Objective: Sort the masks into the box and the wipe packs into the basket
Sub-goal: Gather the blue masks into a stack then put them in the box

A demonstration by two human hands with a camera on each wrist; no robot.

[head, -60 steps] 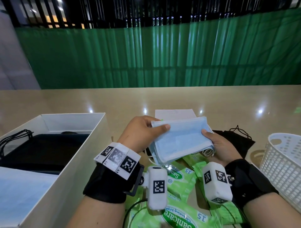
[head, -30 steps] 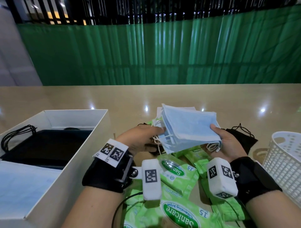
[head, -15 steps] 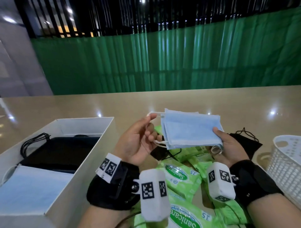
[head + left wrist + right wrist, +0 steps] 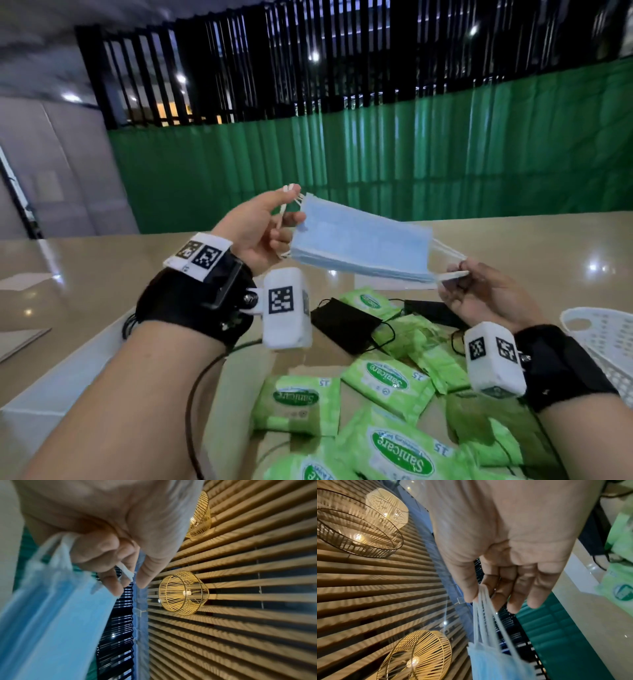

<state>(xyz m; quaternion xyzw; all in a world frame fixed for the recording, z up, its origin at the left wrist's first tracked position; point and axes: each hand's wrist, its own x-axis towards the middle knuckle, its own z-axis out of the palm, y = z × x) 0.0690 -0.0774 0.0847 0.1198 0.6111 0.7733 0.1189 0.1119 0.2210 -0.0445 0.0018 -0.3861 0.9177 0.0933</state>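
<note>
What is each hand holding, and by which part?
Both hold the blue masks by the white ear loops: the left hand at one end, the right hand at the other.

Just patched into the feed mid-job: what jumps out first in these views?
The stack of blue masks is held up in the air at centre, the left hand and right hand each pinching its white ear loops. Below it, green wipe packs and black masks lie scattered on the table, with the white basket at the right edge.
</note>
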